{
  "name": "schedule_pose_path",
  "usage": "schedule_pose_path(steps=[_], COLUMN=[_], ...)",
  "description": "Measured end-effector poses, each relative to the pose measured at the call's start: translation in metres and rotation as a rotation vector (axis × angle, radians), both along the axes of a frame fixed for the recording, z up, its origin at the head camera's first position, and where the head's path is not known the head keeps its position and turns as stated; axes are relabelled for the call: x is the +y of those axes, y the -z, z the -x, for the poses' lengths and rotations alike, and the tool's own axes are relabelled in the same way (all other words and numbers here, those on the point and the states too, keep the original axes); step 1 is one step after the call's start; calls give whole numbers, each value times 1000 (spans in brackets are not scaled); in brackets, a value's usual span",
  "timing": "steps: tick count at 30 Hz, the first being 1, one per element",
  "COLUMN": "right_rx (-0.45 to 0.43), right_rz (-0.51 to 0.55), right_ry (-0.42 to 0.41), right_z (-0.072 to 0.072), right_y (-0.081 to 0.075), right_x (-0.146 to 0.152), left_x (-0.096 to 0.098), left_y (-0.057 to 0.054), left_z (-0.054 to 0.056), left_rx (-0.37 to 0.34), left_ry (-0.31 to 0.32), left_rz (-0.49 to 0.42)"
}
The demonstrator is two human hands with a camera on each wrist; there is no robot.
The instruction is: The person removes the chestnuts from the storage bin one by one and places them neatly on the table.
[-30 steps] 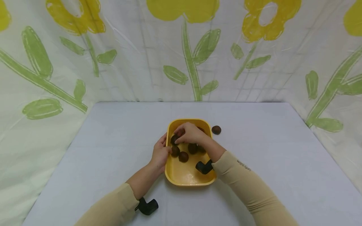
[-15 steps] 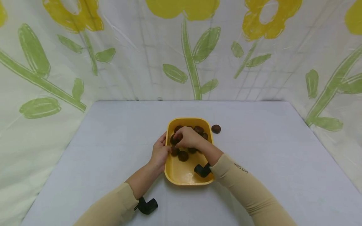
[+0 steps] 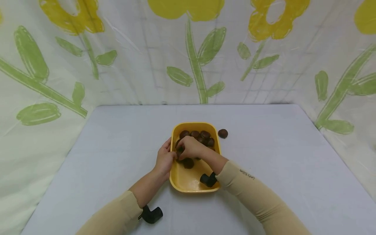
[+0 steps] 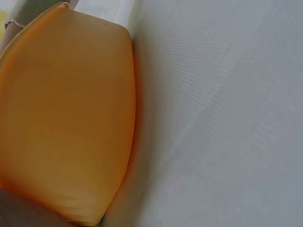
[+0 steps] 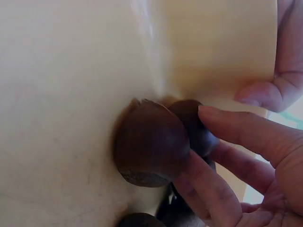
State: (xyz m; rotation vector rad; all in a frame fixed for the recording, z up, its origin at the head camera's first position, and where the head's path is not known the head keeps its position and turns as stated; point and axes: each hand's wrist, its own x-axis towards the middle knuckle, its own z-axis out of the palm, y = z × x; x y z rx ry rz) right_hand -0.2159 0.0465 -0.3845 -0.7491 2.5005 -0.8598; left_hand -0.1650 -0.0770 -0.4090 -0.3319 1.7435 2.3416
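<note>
A yellow plastic tub [image 3: 192, 190] stands on the white table with several brown chestnuts [image 3: 188, 163] in it, most toward its far end. My left hand [image 3: 165, 160] grips the tub's left wall, thumb over the rim and fingers outside. In the left wrist view the tub's outer side [image 4: 71, 109] fills much of the picture. My right hand [image 3: 190, 147] reaches into the tub at its left side. Its thumb and fingers pinch a chestnut [image 5: 189, 122] near the wall, as the right wrist view shows. A larger chestnut [image 5: 151, 144] lies right beside, with a fingertip against it.
One chestnut [image 3: 223, 133] lies on the table outside the tub, at its far right corner. Black wrist devices [image 3: 152, 215] hang under both sleeves; the right one overlaps the tub's near end. A flowered curtain [image 3: 132, 58] closes off the back.
My right hand has moved a little nearer along the tub's left side, from one chestnut to another. More chestnuts at the far end are uncovered. The left hand keeps its grip.
</note>
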Motion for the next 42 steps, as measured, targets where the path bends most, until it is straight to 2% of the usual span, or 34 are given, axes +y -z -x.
schedule_pose_path(steps=[5, 12, 16, 21, 28, 34, 42], right_rx=[51, 94, 104, 109, 12, 58, 71], right_rz=[-5, -131, -152, -140, -94, -67, 4], right_ry=[-26, -17, -15, -41, -23, 7, 17], right_z=[-2, -7, -9, -7, -7, -4, 3], right_y=[1, 0, -1, -1, -11, -19, -28], right_x=[-4, -10, -12, -8, 0, 10, 28], left_x=[-2, -5, -6, -5, -3, -2, -2], left_y=[-1, -2, -3, -2, 0, 1, 2], left_z=[-1, 0, 0, -1, -2, -1, 0], left_rx=[18, 31, 33, 22, 15, 8, 3], left_ry=[5, -1, 1, 0, 6, 2, 0], left_rz=[-16, 20, 21, 13, 4, 20, 39])
